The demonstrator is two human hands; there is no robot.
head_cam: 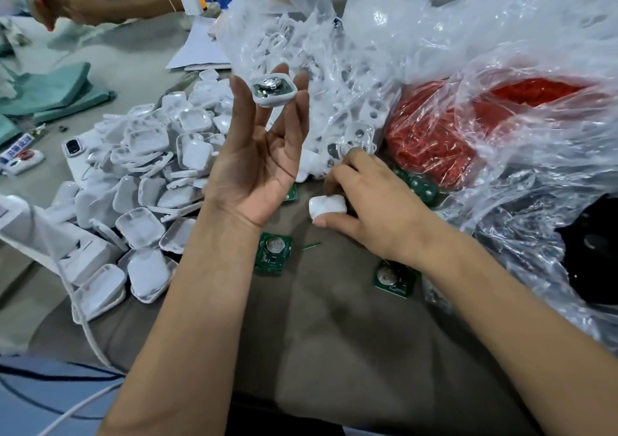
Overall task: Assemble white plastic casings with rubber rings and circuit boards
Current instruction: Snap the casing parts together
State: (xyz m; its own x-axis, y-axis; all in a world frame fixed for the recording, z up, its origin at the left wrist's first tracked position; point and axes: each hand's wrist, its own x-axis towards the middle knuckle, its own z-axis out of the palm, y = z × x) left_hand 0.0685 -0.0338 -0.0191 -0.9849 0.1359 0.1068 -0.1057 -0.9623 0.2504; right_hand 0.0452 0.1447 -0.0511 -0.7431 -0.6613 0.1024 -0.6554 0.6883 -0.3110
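The loaded casing [274, 89], raised above the table's far centre, appears light, rigid and smooth; grip it by its edges, clear of the circuit board seated inside. The left hand [257, 154] pinches it at the fingertips, palm spread. The right hand [371, 201] grips a second white casing [327, 205] on the table.

The left hand [257, 164] is raised palm toward the camera, forearm upright, its thumb and fingers [241, 101] pinching a small piece at their tips, while the right hand [371, 201] lies low, palm down, forearm reaching in from the lower right, fingers curled round another piece.
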